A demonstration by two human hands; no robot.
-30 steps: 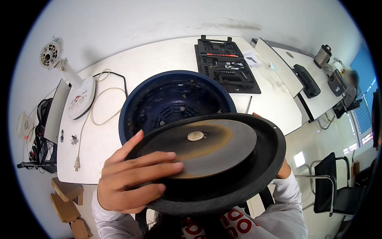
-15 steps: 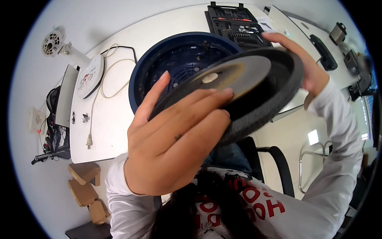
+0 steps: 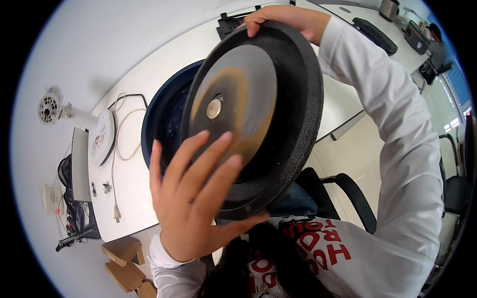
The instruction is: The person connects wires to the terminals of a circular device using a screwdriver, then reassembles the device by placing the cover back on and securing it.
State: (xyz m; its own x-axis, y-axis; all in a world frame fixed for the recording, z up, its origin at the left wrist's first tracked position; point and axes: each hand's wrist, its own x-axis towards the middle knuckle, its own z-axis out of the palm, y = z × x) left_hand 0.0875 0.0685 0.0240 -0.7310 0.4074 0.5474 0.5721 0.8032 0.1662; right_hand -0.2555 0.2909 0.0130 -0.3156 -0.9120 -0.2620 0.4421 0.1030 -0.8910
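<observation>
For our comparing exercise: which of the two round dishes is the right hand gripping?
The black dish with the grey disc; the blue dish sits on the table.

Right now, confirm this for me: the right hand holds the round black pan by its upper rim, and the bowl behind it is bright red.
Not red: the head view shows the bowl is dark blue. The right hand does hold the round black pan by its upper rim.

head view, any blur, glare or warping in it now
Head view: the left hand looks soft at the fingertips; head view: the white table bows along its edges, fisheye-style; head view: bright highlight on the round metal button, deep shade inside the round black pan.
</observation>
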